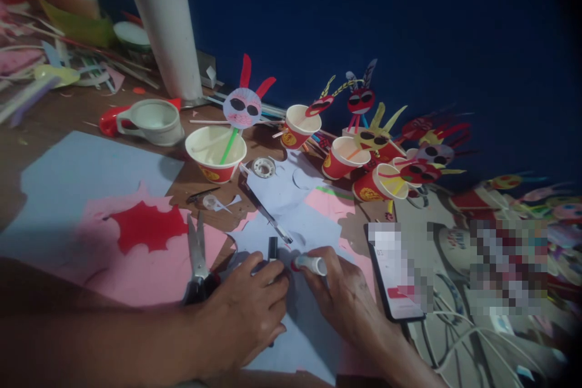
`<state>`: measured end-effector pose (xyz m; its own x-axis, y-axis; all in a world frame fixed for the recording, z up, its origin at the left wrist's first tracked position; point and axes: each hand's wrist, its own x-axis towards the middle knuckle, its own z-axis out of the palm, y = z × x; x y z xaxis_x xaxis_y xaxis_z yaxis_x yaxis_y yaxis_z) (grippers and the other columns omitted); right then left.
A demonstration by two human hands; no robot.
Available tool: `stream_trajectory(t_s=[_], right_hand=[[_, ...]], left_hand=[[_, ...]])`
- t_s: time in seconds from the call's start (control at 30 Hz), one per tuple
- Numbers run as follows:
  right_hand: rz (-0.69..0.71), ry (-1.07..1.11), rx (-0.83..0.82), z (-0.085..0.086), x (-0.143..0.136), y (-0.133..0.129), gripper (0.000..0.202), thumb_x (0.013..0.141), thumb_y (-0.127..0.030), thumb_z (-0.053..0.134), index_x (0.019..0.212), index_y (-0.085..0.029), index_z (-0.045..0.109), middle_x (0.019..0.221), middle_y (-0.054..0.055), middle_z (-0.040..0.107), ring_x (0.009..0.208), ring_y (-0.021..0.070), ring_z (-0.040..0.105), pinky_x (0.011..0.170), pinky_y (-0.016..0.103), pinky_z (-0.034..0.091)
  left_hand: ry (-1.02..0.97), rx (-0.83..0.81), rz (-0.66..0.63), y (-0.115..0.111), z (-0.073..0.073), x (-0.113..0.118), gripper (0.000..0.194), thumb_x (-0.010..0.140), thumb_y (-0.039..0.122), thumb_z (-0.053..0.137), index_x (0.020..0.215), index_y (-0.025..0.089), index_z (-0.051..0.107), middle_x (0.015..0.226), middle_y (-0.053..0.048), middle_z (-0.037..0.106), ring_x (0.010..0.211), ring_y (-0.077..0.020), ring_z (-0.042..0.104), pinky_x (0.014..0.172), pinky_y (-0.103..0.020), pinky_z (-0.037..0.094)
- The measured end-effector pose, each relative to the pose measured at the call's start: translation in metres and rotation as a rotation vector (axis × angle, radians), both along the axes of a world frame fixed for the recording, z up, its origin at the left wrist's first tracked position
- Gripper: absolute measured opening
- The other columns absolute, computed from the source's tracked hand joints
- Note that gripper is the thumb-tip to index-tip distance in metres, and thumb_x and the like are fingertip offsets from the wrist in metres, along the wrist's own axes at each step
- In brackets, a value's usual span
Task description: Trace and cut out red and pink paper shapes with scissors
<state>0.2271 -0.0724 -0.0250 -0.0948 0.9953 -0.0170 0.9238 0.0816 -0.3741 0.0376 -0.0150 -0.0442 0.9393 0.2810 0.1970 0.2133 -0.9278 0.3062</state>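
Left forearm: angled across foreground.
Left hand: palm down, fingers bent over black-tipped stick; cannot tell if grip closes.
Right hand: grip pinches white tube.

Pale mug and lit phone
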Motion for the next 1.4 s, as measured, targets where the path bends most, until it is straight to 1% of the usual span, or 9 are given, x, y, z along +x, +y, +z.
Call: stream_trajectory(t_s=[0.13,0.27,0.43,0.73,0.9,1.07,1.17,1.23,1.4], right_hand=[[0.019,0.019,0.014,0.001,-0.001,-0.001,0.010,0.093,-0.025,0.039,0.094,-0.019,0.047,0.070,0.005,0.065,0.062,0.0213,0.065,0.055,0.031,0.050],[0.000,-0.001,0.002,0.002,-0.002,0.000,0.012,0.093,-0.027,0.040,0.092,-0.018,0.048,0.066,0.005,0.063,0.059,0.0207,0.064,0.054,0.030,0.049],[0.017,0.021,0.030,0.001,-0.002,0.001,0.012,0.092,-0.025,0.039,0.092,-0.018,0.048,0.068,0.005,0.064,0.060,0.0200,0.064,0.054,0.028,0.048],[0.009,0.027,0.012,-0.001,-0.002,0.000,0.012,0.092,-0.026,0.039,0.093,-0.017,0.048,0.068,0.006,0.064,0.061,0.0221,0.064,0.055,0.031,0.049],[-0.039,0.037,-0.005,0.002,0.000,0.000,0.015,0.093,-0.029,0.039,0.092,-0.017,0.049,0.068,0.006,0.064,0.060,0.0215,0.064,0.055,0.030,0.048],[-0.052,0.070,-0.042,0.005,-0.001,-0.004,0.012,0.091,-0.025,0.040,0.092,-0.018,0.050,0.067,0.004,0.063,0.058,0.0187,0.062,0.054,0.027,0.045],[-0.056,0.163,-0.104,0.008,0.000,-0.001,0.009,0.091,-0.024,0.041,0.092,-0.018,0.048,0.059,-0.001,0.060,0.049,0.0154,0.056,0.049,0.024,0.040],[-0.114,0.283,-0.145,0.012,0.003,0.002,0.009,0.091,-0.027,0.042,0.093,-0.019,0.047,0.057,-0.003,0.057,0.047,0.0136,0.053,0.047,0.022,0.037],[-0.282,0.676,-0.109,0.016,0.017,0.007,0.014,0.093,-0.034,0.044,0.093,-0.021,0.049,0.065,-0.003,0.057,0.058,0.0117,0.054,0.054,0.021,0.042]], left_hand=[[-0.003,-0.007,-0.029,0.001,0.001,-0.001,0.024,0.088,0.039,0.050,0.087,0.017,0.061,0.095,-0.002,0.064,0.099,-0.0238,0.048,0.088,-0.044,0.024],[-0.002,-0.001,-0.017,0.001,-0.001,-0.001,0.024,0.087,0.039,0.052,0.085,0.017,0.060,0.097,-0.004,0.063,0.100,-0.0243,0.047,0.087,-0.044,0.025],[-0.014,0.023,-0.023,0.001,0.000,0.000,0.024,0.088,0.038,0.051,0.085,0.017,0.062,0.095,-0.003,0.063,0.099,-0.0234,0.048,0.087,-0.043,0.025],[-0.011,0.014,-0.011,0.000,-0.001,0.000,0.023,0.087,0.038,0.052,0.085,0.017,0.061,0.096,-0.002,0.064,0.100,-0.0242,0.048,0.088,-0.044,0.025],[-0.002,0.027,-0.010,-0.001,-0.001,-0.001,0.024,0.088,0.038,0.051,0.086,0.017,0.062,0.100,-0.003,0.064,0.102,-0.0243,0.047,0.089,-0.044,0.023],[-0.014,0.002,-0.008,0.000,-0.002,0.001,0.023,0.089,0.037,0.049,0.087,0.017,0.061,0.101,-0.003,0.065,0.102,-0.0245,0.047,0.088,-0.044,0.024],[-0.014,-0.002,-0.001,0.000,-0.003,0.002,0.023,0.088,0.037,0.050,0.087,0.017,0.061,0.099,-0.002,0.065,0.100,-0.0243,0.049,0.087,-0.044,0.025],[-0.015,-0.001,-0.003,0.000,-0.003,0.002,0.022,0.087,0.037,0.051,0.087,0.017,0.062,0.100,-0.002,0.066,0.100,-0.0240,0.049,0.086,-0.044,0.026],[-0.020,-0.002,-0.013,-0.001,-0.002,0.000,0.023,0.088,0.037,0.050,0.089,0.017,0.062,0.109,-0.004,0.064,0.103,-0.0242,0.048,0.088,-0.044,0.024]])
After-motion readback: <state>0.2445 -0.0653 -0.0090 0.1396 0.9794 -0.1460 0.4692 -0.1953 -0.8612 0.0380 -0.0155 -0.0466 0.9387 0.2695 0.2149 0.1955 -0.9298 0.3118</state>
